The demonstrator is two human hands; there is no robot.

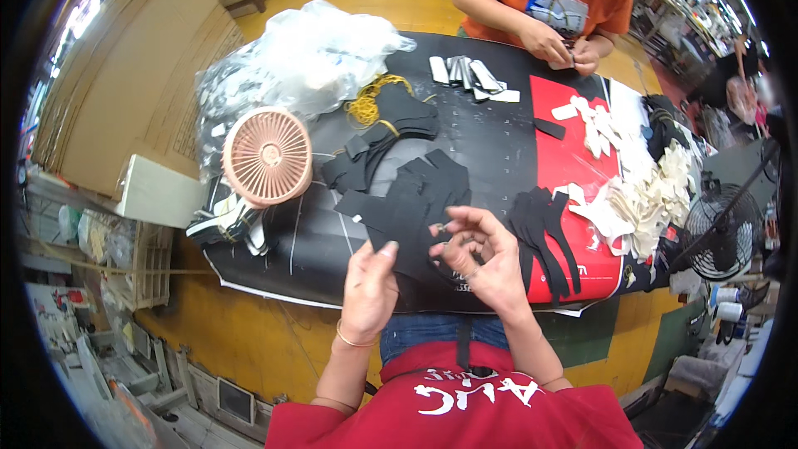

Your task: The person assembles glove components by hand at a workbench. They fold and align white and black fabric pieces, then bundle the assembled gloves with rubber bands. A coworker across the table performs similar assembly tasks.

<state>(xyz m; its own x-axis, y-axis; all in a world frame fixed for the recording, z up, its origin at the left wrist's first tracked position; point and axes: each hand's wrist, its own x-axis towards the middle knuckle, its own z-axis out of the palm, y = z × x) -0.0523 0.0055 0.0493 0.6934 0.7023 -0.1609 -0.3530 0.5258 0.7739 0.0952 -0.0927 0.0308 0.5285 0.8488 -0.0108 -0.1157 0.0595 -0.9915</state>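
My left hand (371,293) is at the table's near edge, its thumb pointing up against the side of the closed fingers. Anything it grips is lost against the dark surface. Across a small gap, my right hand (485,262) is raised with curled fingers, a tiny light-and-dark bit that I cannot name at its fingertips. Just beyond both hands lies a loose pile of black fabric pieces (409,204). Black curved fabric strips (544,233) lie to the right of my right hand. Farther off rests a bundle of black pieces (403,112) tied with a yellow band.
A pink fan (268,155) stands at left, before a clear plastic bag (320,41). Yellow cords (374,100) lie nearby. Silvery-white strips (472,76) sit at the far side. White cut pieces (648,204) heap at right, near a black fan (721,229). A co-worker (544,4) works opposite.
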